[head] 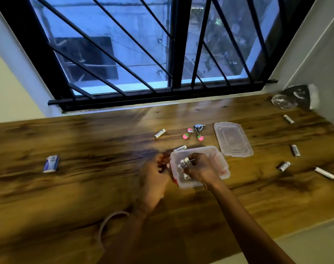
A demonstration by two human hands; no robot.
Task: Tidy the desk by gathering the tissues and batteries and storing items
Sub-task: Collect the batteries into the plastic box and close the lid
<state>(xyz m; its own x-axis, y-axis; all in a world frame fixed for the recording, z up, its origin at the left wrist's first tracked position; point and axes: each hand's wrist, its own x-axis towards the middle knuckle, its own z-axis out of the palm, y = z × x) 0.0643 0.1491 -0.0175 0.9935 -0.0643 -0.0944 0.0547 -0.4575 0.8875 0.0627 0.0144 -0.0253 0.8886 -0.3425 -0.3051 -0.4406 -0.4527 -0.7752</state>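
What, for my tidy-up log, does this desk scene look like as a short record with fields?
surface: wooden desk below a barred window
box: clear plastic box, open, mid-desk
lid: lid flat on the desk, just beyond the box
right hand: right hand in the box, gripping held batteries
left hand: left hand at the box's left edge; blurred, grip unclear
loose batteries: loose batteries on the desk, six counted
other: keychain; blue-and-white pack
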